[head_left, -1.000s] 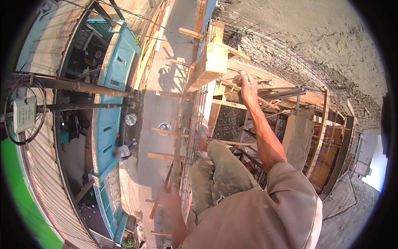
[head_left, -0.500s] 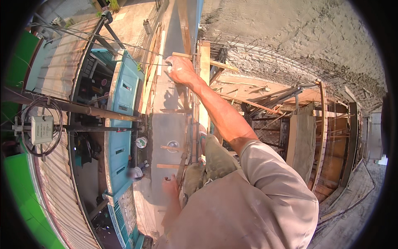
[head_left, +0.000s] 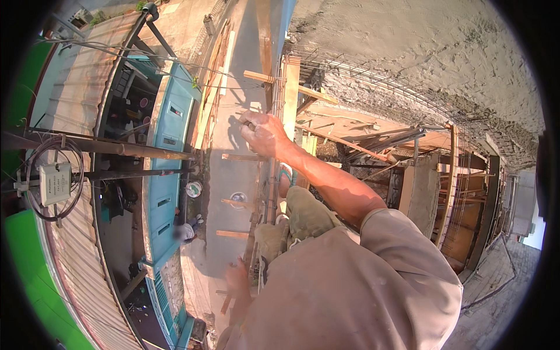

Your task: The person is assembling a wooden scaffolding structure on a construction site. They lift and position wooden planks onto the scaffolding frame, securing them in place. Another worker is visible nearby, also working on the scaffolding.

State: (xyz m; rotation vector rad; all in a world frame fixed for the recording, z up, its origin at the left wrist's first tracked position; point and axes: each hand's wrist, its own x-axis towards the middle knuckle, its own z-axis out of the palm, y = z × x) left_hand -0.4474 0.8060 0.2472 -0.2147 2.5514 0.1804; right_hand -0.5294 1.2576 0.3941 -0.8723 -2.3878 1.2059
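I am high up beside a wooden formwork edge (head_left: 290,87), looking down on a narrow lane. My right hand (head_left: 261,134) is raised over the lane, its fingers curled closed; whether anything small is inside them is hidden. Beyond it a short wooden cleat (head_left: 258,76) juts out from the formwork. Close to my trousers, my left hand (head_left: 238,280) is low and smeared by motion, so its fingers cannot be read. The nearest thing to it is a short wood strip (head_left: 226,304). Thin steel bars (head_left: 273,181) run alongside my legs.
Far below, a person (head_left: 185,232) is beside a turquoise wall (head_left: 169,140), near a white bucket (head_left: 193,189). Overhead cables (head_left: 140,60) and a metal pole (head_left: 128,151) cross at left. Rough wet concrete (head_left: 408,35) and rebar (head_left: 402,87) lie at right.
My right hand has drawn back toward me, away from the short cleat. My left hand has moved lower in the view. The whole view has shifted slightly.
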